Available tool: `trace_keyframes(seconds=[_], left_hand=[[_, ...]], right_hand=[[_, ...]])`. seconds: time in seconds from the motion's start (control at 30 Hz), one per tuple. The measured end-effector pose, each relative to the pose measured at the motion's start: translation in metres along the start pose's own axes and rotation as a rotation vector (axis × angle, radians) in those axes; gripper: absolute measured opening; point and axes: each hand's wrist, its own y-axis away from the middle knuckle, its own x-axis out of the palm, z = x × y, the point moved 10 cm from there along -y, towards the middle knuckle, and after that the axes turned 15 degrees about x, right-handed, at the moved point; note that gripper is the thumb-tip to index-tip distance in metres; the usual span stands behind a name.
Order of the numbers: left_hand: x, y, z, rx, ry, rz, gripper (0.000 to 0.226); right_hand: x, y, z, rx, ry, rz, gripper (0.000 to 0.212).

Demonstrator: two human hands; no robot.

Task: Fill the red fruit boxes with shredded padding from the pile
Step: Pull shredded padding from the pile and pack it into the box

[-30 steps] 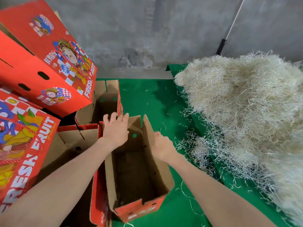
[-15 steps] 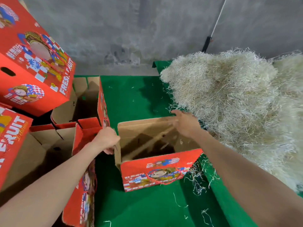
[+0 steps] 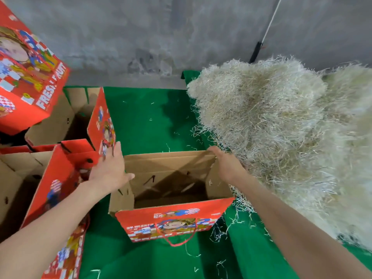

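Green mat (image 3: 149,121); stacked box (image 3: 30,77) reads "FRESH FRUIT". At open box (image 3: 173,220): left hand (image 3: 109,170) spread, right hand (image 3: 226,168) unclear.

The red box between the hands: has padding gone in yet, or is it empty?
Practically empty: the open box shows bare brown floor, only a few stray strands; the pile sits beside it.

The box (image 3: 171,220) was red outside, printed with a cartoon face, blue-and-white checks and yellow, and plain brown inside. Its cord (image 3: 179,242) was red. The other boxes (image 3: 30,77) bore the same print, with white lettering. The pile (image 3: 281,127) was pale straw-beige. The cloth (image 3: 145,121) was green, flecked with pale shreds. The wall (image 3: 141,27) was mottled grey.
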Motion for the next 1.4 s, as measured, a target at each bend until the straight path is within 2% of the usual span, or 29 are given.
trace_keyframes(seconds=[0.03,0.1,0.17,0.23,0.3,0.4,0.47,0.53,0.6,0.67,0.73,0.83,0.87,0.93,0.97,1.0,1.03,1.07,1.1,1.13,1.17,1.2,1.23,1.27,1.3,1.33,1.4], left_hand=[[-0.014,-0.005,-0.019,0.086,-0.043,-0.130,0.099],[-0.021,-0.018,-0.066,0.288,-0.080,-0.204,0.096],[-0.008,-0.033,-0.105,0.386,-0.104,-0.130,0.080],[0.001,-0.044,-0.123,0.380,-0.159,-0.104,0.049],[0.000,-0.049,-0.124,0.331,-0.171,-0.121,0.030],[-0.001,-0.060,-0.133,0.261,-0.131,-0.045,0.023],[-0.005,-0.067,-0.176,0.348,-0.090,-0.044,0.026],[-0.015,-0.069,-0.242,0.502,0.076,-0.077,0.043],[-0.024,-0.072,-0.304,0.608,0.206,-0.088,0.051],[-0.030,-0.081,-0.354,0.666,0.257,-0.087,0.061],[-0.030,-0.093,-0.384,0.660,0.349,-0.049,0.074],[-0.027,-0.115,-0.404,0.601,0.535,-0.006,0.103],[-0.027,-0.121,-0.407,0.571,0.622,0.013,0.113],[-0.027,-0.130,-0.409,0.523,0.831,0.050,0.129],[-0.027,-0.133,-0.414,0.520,0.895,0.069,0.134],[-0.030,-0.134,-0.419,0.529,0.937,0.083,0.136],[-0.032,-0.137,-0.421,0.544,1.039,0.084,0.130],[-0.038,-0.139,-0.424,0.545,1.190,0.070,0.109],[-0.038,-0.146,-0.422,0.505,1.347,0.039,0.073],[-0.039,-0.153,-0.413,0.458,1.358,-0.017,0.034],[-0.041,-0.159,-0.400,0.394,1.279,-0.096,0.023],[-0.043,-0.164,-0.389,0.362,1.194,-0.167,0.030],[-0.037,-0.172,-0.377,0.301,1.216,-0.192,0.041],[-0.030,-0.177,-0.370,0.248,1.277,-0.175,0.060],[-0.021,-0.178,-0.370,0.220,1.339,-0.110,0.079],[-0.020,-0.176,-0.377,0.257,1.383,-0.063,0.093],[-0.024,-0.170,-0.398,0.364,1.409,0.044,0.117]], right_hand=[[0.000,0.000,-0.001,-0.016,0.012,0.006,0.066],[0.004,0.000,-0.002,-0.038,0.030,0.048,0.070],[0.007,0.002,-0.006,-0.039,0.011,0.107,0.070],[-0.003,0.006,-0.016,-0.030,-0.032,0.110,0.065],[-0.039,0.006,-0.040,-0.013,-0.107,-0.014,0.061],[-0.119,-0.005,-0.101,0.080,-0.154,-0.348,0.060],[-0.156,-0.021,-0.140,0.182,0.045,-0.443,0.072],[-0.166,-0.046,-0.171,0.249,0.262,-0.360,0.099],[-0.164,-0.067,-0.194,0.280,0.370,-0.263,0.121],[-0.158,-0.082,-0.212,0.313,0.433,-0.221,0.124],[-0.155,-0.092,-0.224,0.368,0.425,-0.212,0.103],[-0.171,-0.093,-0.218,0.358,0.119,-0.316,0.045],[-0.180,-0.090,-0.209,0.317,-0.019,-0.370,0.035],[-0.206,-0.070,-0.176,0.153,-0.182,-0.519,0.030],[-0.216,-0.059,-0.158,0.047,-0.266,-0.554,0.026],[-0.219,-0.050,-0.143,-0.061,-0.377,-0.505,0.021],[-0.217,-0.044,-0.129,-0.156,-0.487,-0.376,0.018],[-0.211,-0.042,-0.119,-0.219,-0.617,-0.181,0.018],[-0.204,-0.042,-0.114,-0.238,-0.774,0.048,0.023],[-0.201,-0.045,-0.117,-0.222,-0.890,0.196,0.031],[-0.206,-0.053,-0.127,-0.198,-0.933,0.201,0.038],[-0.220,-0.063,-0.142,-0.171,-0.908,0.068,0.043],[-0.239,-0.071,-0.158,-0.142,-0.831,-0.125,0.048],[-0.253,-0.076,-0.165,-0.137,-0.754,-0.259,0.054],[-0.259,-0.081,-0.163,-0.180,-0.721,-0.292,0.060],[-0.256,-0.087,-0.153,-0.245,-0.706,-0.227,0.060],[-0.226,-0.104,-0.138,-0.284,-0.613,-0.009,0.048]])
